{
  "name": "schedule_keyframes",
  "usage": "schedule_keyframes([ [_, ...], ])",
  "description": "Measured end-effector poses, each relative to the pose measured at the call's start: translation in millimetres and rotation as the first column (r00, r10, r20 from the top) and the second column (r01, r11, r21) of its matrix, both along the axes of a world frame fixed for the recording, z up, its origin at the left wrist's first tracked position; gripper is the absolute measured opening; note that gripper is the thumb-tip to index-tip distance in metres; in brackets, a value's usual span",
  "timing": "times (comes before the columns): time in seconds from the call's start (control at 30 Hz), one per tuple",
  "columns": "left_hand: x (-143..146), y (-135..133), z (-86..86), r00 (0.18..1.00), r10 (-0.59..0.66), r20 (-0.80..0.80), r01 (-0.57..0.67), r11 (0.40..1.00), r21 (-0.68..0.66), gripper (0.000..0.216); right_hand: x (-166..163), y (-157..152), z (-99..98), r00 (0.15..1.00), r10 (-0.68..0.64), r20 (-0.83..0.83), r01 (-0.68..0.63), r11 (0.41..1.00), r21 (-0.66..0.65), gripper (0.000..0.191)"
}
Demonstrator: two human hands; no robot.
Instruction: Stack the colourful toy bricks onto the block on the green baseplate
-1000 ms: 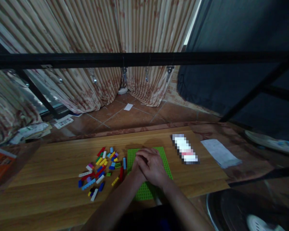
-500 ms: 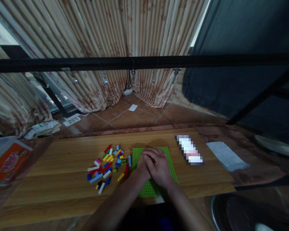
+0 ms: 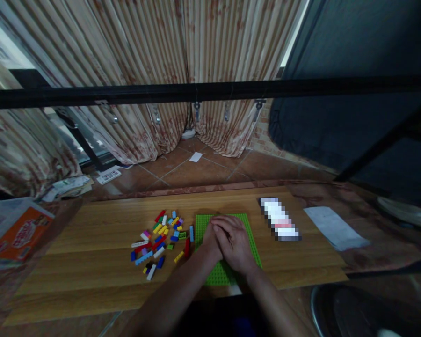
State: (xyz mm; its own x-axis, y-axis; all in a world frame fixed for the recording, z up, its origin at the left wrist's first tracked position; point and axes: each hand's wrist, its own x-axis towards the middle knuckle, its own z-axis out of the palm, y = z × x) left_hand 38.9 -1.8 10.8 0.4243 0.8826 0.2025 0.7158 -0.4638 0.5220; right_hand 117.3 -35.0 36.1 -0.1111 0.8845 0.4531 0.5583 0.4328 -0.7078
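Observation:
A green studded baseplate (image 3: 249,231) lies flat on the wooden table (image 3: 91,262), near its front edge. Both of my hands rest on top of it, one over the other. My right hand (image 3: 236,243) lies uppermost with its fingers folded over my left hand (image 3: 207,244), which is mostly covered. I see nothing held in either hand. Just left of the plate lies a loose heap of several small bricks (image 3: 159,241) in red, blue, yellow, white and green.
A pixelated white packet (image 3: 279,224) and a grey paper sheet (image 3: 335,228) lie right of the plate. An orange box (image 3: 19,233) sits at the far left. A black bar (image 3: 210,90) crosses the view. Curtains (image 3: 143,61) and tiled floor (image 3: 196,169) lie beyond.
My clasped hands have stayed on the green plate. Only the view has shifted a little, sliding the scene rightwards and bringing the orange box further in.

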Motion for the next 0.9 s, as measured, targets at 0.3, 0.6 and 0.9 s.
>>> schedule_keyframes([
  [0.3,1,2,-2.6,0.990,-0.074,-0.118,0.073,0.997,-0.012,0.020,1,-2,-3.4,0.998,-0.006,-0.065,0.007,1.000,0.022,0.024],
  [0.6,-3,1,8.6,0.991,-0.074,-0.108,0.075,0.997,-0.002,0.022,13,-10,-20.4,0.973,-0.153,-0.173,0.155,0.988,-0.004,0.029],
  [0.9,-4,5,14.4,0.997,-0.031,-0.064,0.029,0.999,-0.037,0.023,29,-18,-51.7,0.942,-0.309,-0.128,0.292,0.947,-0.136,0.040],
])
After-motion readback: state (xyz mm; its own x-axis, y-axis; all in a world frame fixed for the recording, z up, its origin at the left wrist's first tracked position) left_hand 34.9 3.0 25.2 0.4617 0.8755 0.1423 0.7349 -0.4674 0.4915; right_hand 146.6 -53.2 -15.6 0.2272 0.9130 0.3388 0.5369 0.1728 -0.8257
